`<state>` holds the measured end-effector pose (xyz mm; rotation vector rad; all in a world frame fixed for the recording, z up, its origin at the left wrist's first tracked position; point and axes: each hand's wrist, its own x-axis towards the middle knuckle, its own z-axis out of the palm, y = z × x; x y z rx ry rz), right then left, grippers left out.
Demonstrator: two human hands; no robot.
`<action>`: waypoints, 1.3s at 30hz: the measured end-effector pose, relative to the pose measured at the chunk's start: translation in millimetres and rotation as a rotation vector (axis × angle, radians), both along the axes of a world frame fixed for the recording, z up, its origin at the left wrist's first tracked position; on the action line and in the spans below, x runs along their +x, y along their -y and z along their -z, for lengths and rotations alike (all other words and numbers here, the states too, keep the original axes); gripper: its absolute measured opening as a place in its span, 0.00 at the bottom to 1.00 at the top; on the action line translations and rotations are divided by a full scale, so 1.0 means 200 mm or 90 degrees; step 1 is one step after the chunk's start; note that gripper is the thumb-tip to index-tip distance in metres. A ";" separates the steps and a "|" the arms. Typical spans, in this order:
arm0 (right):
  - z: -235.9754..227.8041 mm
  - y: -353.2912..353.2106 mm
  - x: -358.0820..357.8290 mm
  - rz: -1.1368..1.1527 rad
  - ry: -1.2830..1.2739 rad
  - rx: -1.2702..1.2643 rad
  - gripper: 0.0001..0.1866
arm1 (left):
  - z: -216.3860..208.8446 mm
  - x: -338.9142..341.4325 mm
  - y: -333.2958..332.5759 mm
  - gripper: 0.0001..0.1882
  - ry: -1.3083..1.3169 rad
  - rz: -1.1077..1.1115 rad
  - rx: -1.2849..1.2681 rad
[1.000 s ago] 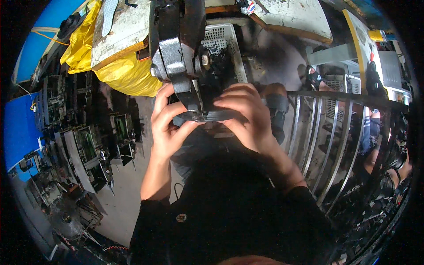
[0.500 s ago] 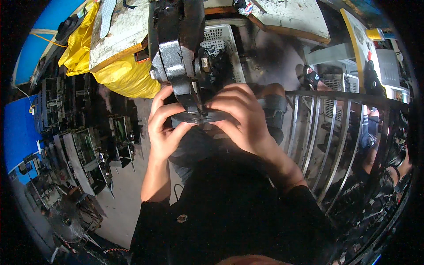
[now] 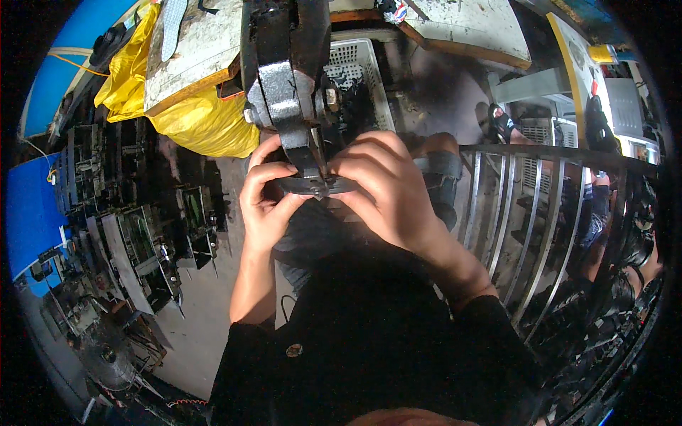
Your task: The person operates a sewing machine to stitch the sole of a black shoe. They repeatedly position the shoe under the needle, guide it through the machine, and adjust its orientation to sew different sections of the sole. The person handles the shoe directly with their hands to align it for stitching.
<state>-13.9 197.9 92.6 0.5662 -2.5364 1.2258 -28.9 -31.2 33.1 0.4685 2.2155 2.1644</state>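
Between my two hands lies a dark, flat, slightly curved piece, seen nearly edge-on, so its exact kind cannot be made out. My left hand pinches its left end, thumb on the near side and fingers behind. At the other end my right hand grips it the same way, with bent fingers close to the machine. A dark metal machine arm reaches down from the top, and its narrow tip meets the middle of the piece. A bolt sticks out on the arm's right side.
Behind the machine stands a white plastic basket with dark scraps. A yellow sack hangs beside a worn white tabletop. Metal racks fill the left. A barred metal rack is at right, with another person beyond it.
My hands and the dark piece have shifted very slightly beneath the machine's tip, the piece turning a little. Both hands keep their grip.
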 end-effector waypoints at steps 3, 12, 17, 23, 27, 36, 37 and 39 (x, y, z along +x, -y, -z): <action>-0.02 0.01 0.00 0.001 0.008 -0.002 0.19 | 0.01 -0.01 -0.01 0.23 -0.007 -0.004 0.015; 0.03 0.00 0.00 -0.017 -0.001 -0.015 0.23 | 0.09 -0.01 -0.02 0.24 0.007 -0.004 0.083; 0.21 0.00 0.05 0.077 0.010 -0.148 0.33 | 0.12 0.01 -0.02 0.26 0.070 -0.010 0.141; 0.37 0.00 0.09 0.087 0.038 -0.180 0.32 | 0.16 0.01 -0.03 0.37 0.121 -0.013 0.242; 0.43 0.03 0.10 0.089 0.065 -0.256 0.32 | 0.06 0.00 -0.08 0.28 0.076 0.073 0.100; 0.44 0.01 0.09 0.065 0.059 -0.296 0.31 | -0.18 -0.04 -0.16 0.22 0.010 0.086 -0.020; 0.44 0.00 0.07 0.057 0.043 -0.298 0.31 | -0.18 -0.03 -0.16 0.22 0.014 0.079 -0.030; 0.45 0.01 0.07 0.043 0.034 -0.310 0.31 | -0.17 -0.04 -0.14 0.21 -0.026 0.089 -0.062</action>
